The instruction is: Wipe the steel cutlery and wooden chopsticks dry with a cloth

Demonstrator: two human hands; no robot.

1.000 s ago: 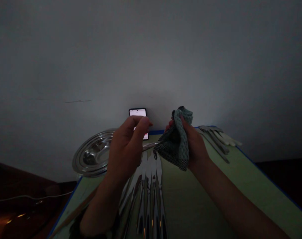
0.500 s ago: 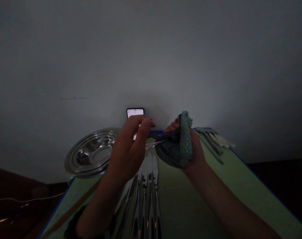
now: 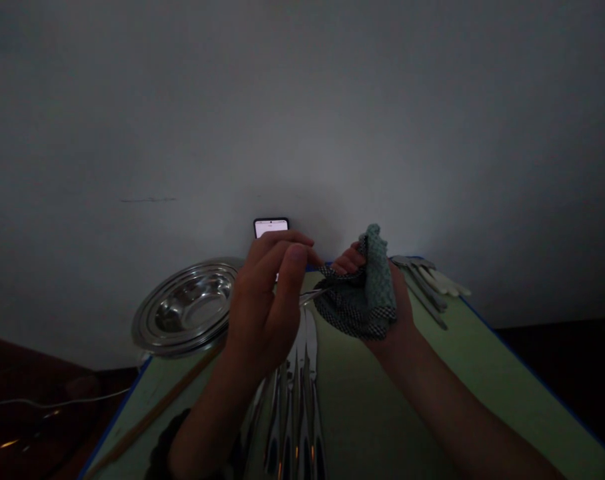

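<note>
My right hand [image 3: 400, 300] is closed around a green cloth [image 3: 380, 267] with a black-and-white checked edge. The cloth is folded about one end of a shiny metal piece of cutlery [image 3: 313, 295]; its kind is hidden. My left hand [image 3: 270, 293] appears to grip the other end, which disappears behind the thumb. Its fingertips reach the cloth's near edge. Below the hands, several metal table knives [image 3: 302, 393] lie side by side on the table, partly covered by my left forearm.
Nested steel bowls [image 3: 182, 307] stand at the back left of the green table [image 3: 377, 413]. A phone [image 3: 271, 227] leans against the wall, partly behind my left hand. A wooden stick [image 3: 152, 413] lies at left. Several pieces of cutlery [image 3: 427, 283] lie at the back right.
My left hand has shifted slightly right, and its fingertips now reach the cloth's edge. The right hand and cloth have moved slightly right too.
</note>
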